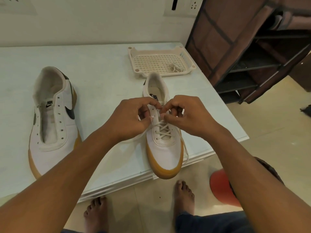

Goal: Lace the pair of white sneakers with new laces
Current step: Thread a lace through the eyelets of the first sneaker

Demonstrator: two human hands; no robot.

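Half-laced shoe (164,152) on the counter (101,64), lace (164,130) crossed through its lower eyelets. Over its tongue, left hand (133,115) pinching a lace tip, right hand (183,113) pinching the lace at an eyelet. Left of it an unlaced shoe (52,132), behind it a tray (134,51).

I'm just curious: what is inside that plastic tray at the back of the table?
One coiled white lace lies in the tray, on its perforated floor near the right front corner. The heel of the shoe hides part of the front rim.
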